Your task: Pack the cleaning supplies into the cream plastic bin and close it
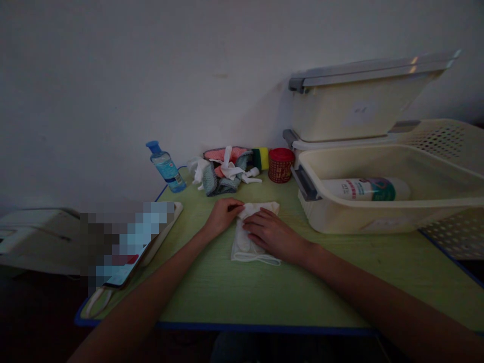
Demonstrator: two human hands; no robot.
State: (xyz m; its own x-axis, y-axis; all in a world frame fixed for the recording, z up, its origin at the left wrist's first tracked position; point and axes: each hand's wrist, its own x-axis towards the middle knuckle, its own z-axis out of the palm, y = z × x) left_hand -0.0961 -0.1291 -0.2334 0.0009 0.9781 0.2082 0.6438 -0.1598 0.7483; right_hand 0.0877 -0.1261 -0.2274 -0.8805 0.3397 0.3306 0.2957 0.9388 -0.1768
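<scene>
A white glove [242, 247], or a pair laid together, rests flat on the green table, its thin cuff edges toward me. At its upper left corner my left hand [223, 216] has thumb and fingers pinched together on the material. My right hand [276, 234] lies across the right side of the glove with its fingers stretched out flat, pressing on it. Part of the glove is hidden under the right hand.
Behind the hands lie a heap of grey and pink cloths [221, 179], a sponge [260, 159] and a red-lidded container [281, 165]. A blue bottle [168, 171] stands left, above a phone [132, 262]. A cream bin [355, 219] holding a white bottle [363, 189] stands right, near a lidded box [340, 113].
</scene>
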